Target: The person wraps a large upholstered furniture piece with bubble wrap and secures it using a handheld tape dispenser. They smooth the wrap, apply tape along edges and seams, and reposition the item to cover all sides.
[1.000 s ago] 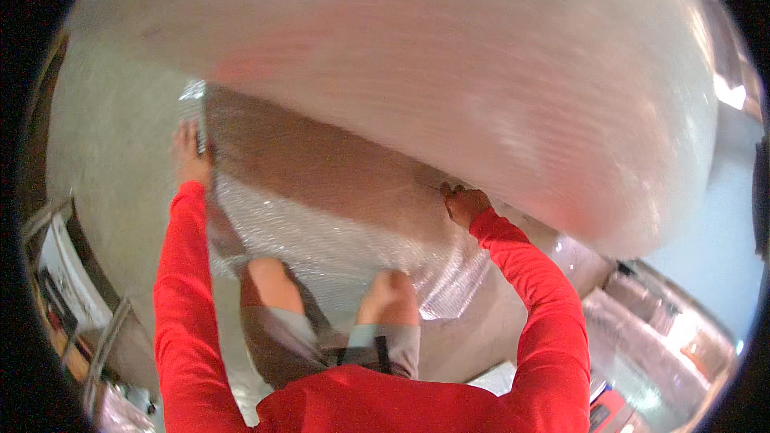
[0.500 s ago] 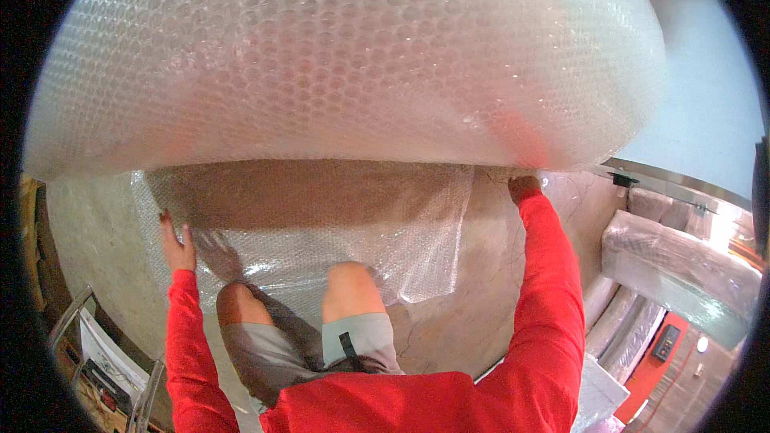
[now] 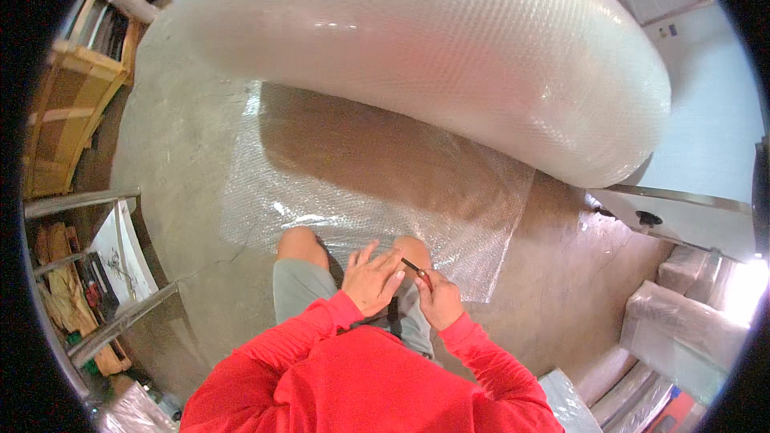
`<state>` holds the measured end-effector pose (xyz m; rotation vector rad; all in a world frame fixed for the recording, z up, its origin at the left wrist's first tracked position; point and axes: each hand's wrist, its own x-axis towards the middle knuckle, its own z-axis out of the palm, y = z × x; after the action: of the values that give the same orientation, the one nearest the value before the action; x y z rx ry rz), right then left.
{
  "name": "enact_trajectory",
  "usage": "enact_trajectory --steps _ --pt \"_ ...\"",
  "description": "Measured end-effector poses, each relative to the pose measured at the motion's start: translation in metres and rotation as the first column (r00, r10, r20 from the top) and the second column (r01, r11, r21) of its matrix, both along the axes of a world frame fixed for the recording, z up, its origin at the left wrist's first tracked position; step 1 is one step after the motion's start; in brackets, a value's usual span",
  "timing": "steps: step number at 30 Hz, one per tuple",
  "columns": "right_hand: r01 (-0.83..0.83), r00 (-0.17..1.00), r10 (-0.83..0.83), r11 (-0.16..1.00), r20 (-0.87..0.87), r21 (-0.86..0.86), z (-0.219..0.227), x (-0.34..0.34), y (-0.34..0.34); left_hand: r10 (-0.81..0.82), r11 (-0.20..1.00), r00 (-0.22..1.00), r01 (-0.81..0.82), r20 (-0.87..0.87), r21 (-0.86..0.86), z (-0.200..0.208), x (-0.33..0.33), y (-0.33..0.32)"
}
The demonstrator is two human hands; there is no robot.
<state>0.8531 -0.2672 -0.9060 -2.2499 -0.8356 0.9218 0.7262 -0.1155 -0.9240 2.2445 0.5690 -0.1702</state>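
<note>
My right hand (image 3: 441,305) is closed around a slim knife-like tool (image 3: 415,270) with a dark end and a reddish handle. Its dark end points toward my left hand (image 3: 370,282), which is open with fingers spread, just above my knees. Beyond my knees a flat sheet of clear bubble wrap (image 3: 473,244) lies on the floor, its far part in shadow. The sheet runs back to a huge bubble wrap roll (image 3: 449,56), which lies slanting across the far side. Neither hand touches the roll or the sheet.
At the left stand a metal tube frame (image 3: 84,203) and a wooden crate (image 3: 84,64). A pale blue panel (image 3: 710,104) rises at the right, past the roll's end. Plastic-wrapped bundles (image 3: 682,333) lie at the lower right on the concrete floor (image 3: 172,160).
Both hands have come back from the floor near the roll to in front of my body. The knife-like tool now shows in my right hand. My view has shifted, showing the roll farther off and slanted.
</note>
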Motion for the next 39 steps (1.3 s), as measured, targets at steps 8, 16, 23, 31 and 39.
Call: enact_trajectory --steps 8,16,23,31,39 --pt "0.358 0.911 -0.283 0.904 -0.301 0.235 -0.013 -0.068 -0.056 0.280 0.211 0.945 -0.234 -0.171 -0.949 -0.014 -0.074 -0.090" --pt "-0.259 0.965 0.245 0.820 -0.095 -0.511 -0.017 -0.124 -0.283 -0.665 0.711 0.715 0.695 0.215 -0.109 0.042 -0.106 -0.140" --pt "-0.324 0.942 0.334 0.908 -0.006 -0.266 -0.035 -0.137 -0.181 -0.381 0.481 0.504 0.824 0.775 -0.300 0.112 -0.111 -0.140" --pt "-0.415 0.900 0.427 0.900 0.088 -0.132 -0.030 -0.160 -0.047 -0.528 0.543 0.610 0.777 0.591 -0.317 0.091 -0.136 -0.111" --pt "-0.477 0.862 0.492 0.869 0.125 -0.131 -0.041 -0.177 0.009 -0.401 0.659 0.726 0.652 0.558 -0.375 0.041 -0.142 -0.087"
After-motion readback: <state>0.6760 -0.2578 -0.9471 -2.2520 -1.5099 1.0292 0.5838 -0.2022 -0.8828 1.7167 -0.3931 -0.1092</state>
